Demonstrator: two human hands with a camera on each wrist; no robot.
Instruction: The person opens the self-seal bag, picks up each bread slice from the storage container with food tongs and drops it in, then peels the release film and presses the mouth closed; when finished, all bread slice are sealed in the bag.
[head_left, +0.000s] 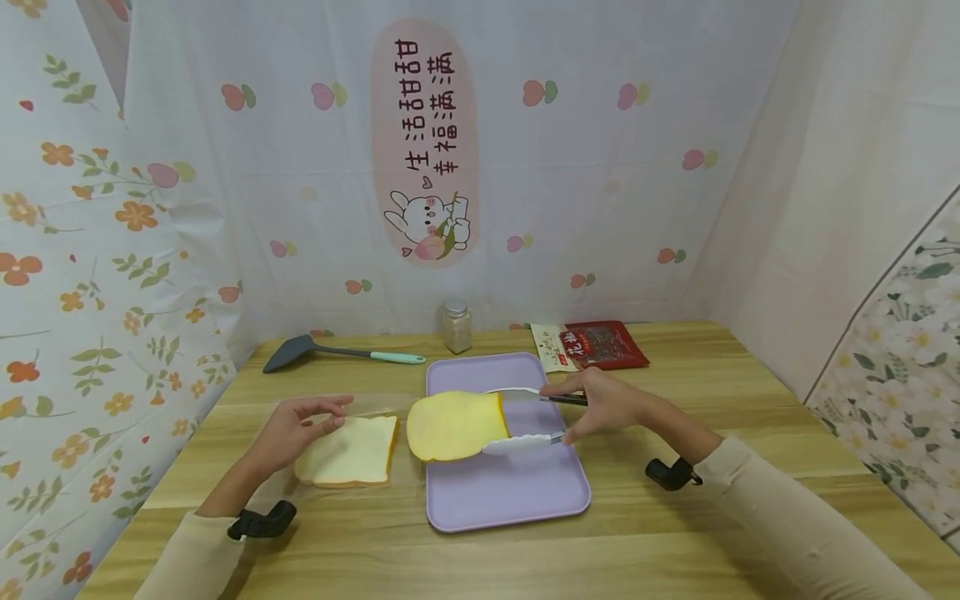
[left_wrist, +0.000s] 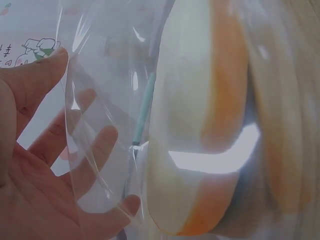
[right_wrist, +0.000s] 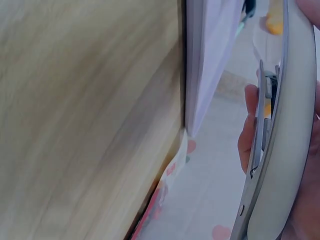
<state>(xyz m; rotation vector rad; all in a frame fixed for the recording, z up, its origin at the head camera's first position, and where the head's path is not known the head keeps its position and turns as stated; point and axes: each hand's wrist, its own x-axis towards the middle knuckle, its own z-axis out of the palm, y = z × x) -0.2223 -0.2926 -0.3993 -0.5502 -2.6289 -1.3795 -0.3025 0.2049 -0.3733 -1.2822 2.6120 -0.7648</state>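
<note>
My right hand (head_left: 603, 408) grips a pair of tongs (head_left: 525, 443) with white heads and metal arms. The heads lie at either side of a yellowish bread slice (head_left: 457, 425), which overlaps the lilac tray (head_left: 510, 504) in the head view. In the right wrist view, a pale handle of the tongs (right_wrist: 287, 135) runs along the palm. My left hand (head_left: 300, 429) is beside a clear plastic bag (left_wrist: 107, 165), thumb at its edge and spread fingers seen through the film. A white bread slice (head_left: 352, 450) with a brown crust lies at the bag.
Behind the bag lies a grey spatula (head_left: 330, 350) with a mint handle. A glass jar (head_left: 457, 327) stands at the table's back edge. Behind the tray's right corner are a red and cream spice packet (head_left: 600, 343) and a printed curtain (head_left: 570, 183).
</note>
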